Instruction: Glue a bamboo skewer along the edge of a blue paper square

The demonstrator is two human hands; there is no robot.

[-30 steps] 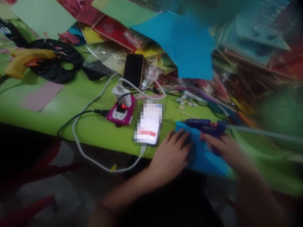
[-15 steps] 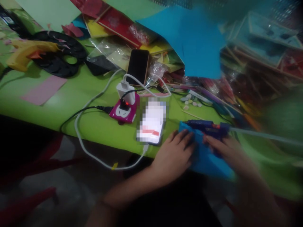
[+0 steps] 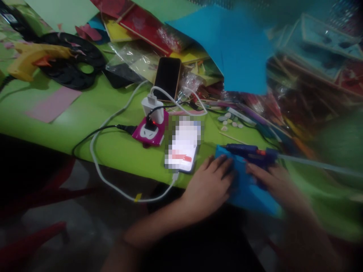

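My right hand [image 3: 272, 179] is closed around the handle of a dark blue hot glue gun [image 3: 242, 149], with a long pale glue stick [image 3: 314, 162] sticking out of its back end. The gun's nozzle points left, at the upper edge of a blue paper sheet [image 3: 249, 190]. I cannot tell whether the tip touches the paper. My left hand [image 3: 210, 187] lies on the left part of this sheet with fingers stretched forward; its thumb is hidden. Just left of that hand lies a lit phone [image 3: 184, 151] with a white cable [image 3: 132, 197] plugged into its lower end.
A magenta power strip [image 3: 159, 136] carries a white charger [image 3: 153, 109] and a black plug. Behind it lies a dark phone [image 3: 168, 78]. A yellow glue gun [image 3: 36, 58] rests on a black palette [image 3: 65, 77] at left. Another blue sheet [image 3: 244, 60] covers craft clutter behind.
The camera view has shifted very slightly. Both hands, the glue gun and the blue sheet stay in nearly the same places.
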